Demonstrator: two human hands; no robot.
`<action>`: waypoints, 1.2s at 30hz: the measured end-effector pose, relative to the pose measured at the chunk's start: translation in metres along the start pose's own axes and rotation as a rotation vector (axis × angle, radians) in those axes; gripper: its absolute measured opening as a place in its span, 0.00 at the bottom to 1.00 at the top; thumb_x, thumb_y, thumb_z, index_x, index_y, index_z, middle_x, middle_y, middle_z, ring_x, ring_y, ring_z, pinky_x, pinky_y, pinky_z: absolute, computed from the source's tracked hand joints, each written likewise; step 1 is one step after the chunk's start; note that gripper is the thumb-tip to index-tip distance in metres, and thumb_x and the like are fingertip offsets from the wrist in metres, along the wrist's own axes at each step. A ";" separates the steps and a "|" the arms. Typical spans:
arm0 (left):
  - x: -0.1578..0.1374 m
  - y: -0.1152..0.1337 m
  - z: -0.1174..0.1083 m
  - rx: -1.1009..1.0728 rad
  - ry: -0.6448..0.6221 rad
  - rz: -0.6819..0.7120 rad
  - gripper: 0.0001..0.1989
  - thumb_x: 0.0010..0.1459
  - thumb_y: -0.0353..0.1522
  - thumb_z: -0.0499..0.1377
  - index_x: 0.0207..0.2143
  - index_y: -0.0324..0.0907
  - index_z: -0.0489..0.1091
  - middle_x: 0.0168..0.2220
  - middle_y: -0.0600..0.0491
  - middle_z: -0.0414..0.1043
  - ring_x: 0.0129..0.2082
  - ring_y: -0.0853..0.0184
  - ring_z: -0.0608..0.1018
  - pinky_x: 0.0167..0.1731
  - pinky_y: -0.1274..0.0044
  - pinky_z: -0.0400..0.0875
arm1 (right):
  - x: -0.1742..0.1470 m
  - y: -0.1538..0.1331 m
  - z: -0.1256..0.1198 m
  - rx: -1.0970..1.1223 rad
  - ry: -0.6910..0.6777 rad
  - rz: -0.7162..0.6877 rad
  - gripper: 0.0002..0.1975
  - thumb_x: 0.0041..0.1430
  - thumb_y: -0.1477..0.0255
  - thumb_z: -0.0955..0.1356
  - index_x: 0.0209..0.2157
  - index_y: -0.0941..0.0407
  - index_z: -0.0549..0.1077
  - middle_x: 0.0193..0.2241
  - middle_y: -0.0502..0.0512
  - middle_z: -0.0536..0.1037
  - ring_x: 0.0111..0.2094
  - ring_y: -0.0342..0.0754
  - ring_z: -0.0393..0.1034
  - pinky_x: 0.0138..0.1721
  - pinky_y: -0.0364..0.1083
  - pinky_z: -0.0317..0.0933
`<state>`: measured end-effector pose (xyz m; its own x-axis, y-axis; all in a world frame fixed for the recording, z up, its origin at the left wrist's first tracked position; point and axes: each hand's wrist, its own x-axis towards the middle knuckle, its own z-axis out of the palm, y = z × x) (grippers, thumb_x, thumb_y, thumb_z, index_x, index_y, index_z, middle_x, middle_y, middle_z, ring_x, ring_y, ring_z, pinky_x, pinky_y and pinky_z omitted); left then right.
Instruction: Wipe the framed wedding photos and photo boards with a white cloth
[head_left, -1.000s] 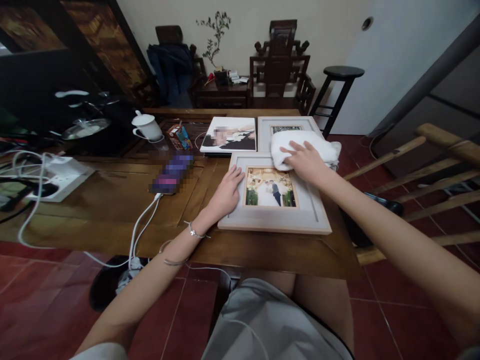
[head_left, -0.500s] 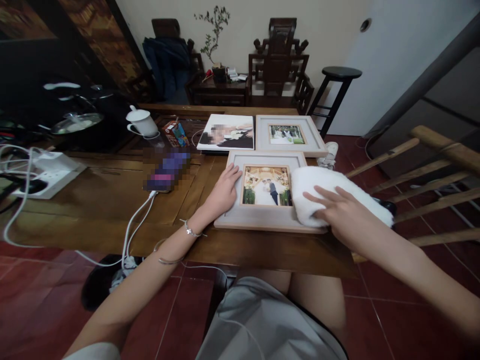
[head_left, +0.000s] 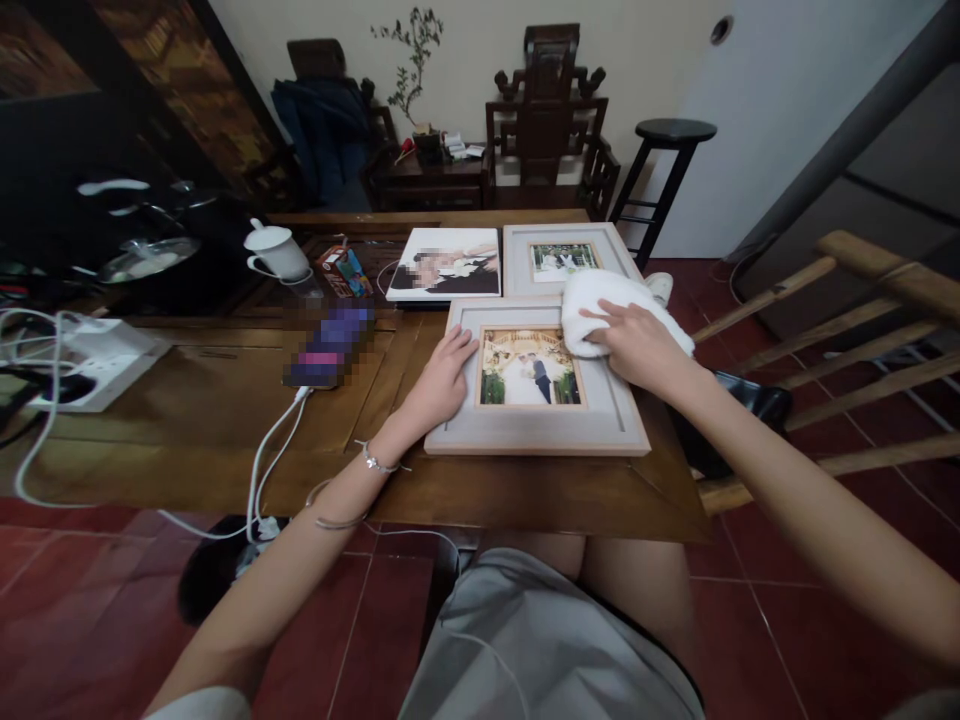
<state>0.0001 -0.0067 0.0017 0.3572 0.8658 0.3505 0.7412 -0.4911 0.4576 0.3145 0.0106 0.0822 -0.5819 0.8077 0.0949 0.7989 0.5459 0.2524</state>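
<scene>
My open left hand [head_left: 441, 385] rests at nine o'clock on the framed wedding photo [head_left: 531, 372] before me, likely steadying it; my right hand [head_left: 641, 345] grips a white towel [head_left: 611, 285] over its two o'clock corner.

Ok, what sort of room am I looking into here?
Probably a living or tea room in a home: there's a carved dark-wood armchair, a potted plant on the side table beside it, and a lidded white teacup on the wooden table.
</scene>
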 end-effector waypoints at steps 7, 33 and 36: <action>0.001 0.002 0.003 0.006 0.043 -0.011 0.30 0.55 0.20 0.48 0.59 0.36 0.69 0.64 0.43 0.66 0.69 0.54 0.60 0.68 0.56 0.55 | -0.037 -0.016 -0.005 0.000 -0.022 -0.043 0.25 0.50 0.89 0.61 0.43 0.59 0.81 0.63 0.62 0.69 0.66 0.65 0.58 0.58 0.65 0.59; 0.006 0.015 -0.002 -0.117 0.088 -0.139 0.22 0.70 0.33 0.44 0.55 0.35 0.73 0.62 0.42 0.69 0.68 0.58 0.63 0.68 0.58 0.55 | -0.024 -0.166 -0.044 0.245 -0.049 -0.225 0.16 0.66 0.79 0.62 0.44 0.56 0.82 0.63 0.64 0.69 0.64 0.69 0.60 0.60 0.68 0.58; 0.006 0.015 -0.002 -0.192 0.101 -0.175 0.24 0.73 0.38 0.42 0.55 0.38 0.73 0.62 0.44 0.70 0.68 0.60 0.62 0.68 0.61 0.55 | -0.011 -0.172 -0.038 0.273 0.024 -0.275 0.16 0.67 0.77 0.62 0.41 0.57 0.82 0.61 0.66 0.71 0.64 0.67 0.61 0.60 0.67 0.58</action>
<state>0.0120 -0.0089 0.0120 0.1673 0.9299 0.3276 0.6619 -0.3522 0.6617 0.1778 -0.1004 0.0743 -0.7806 0.6196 0.0822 0.6221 0.7829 0.0066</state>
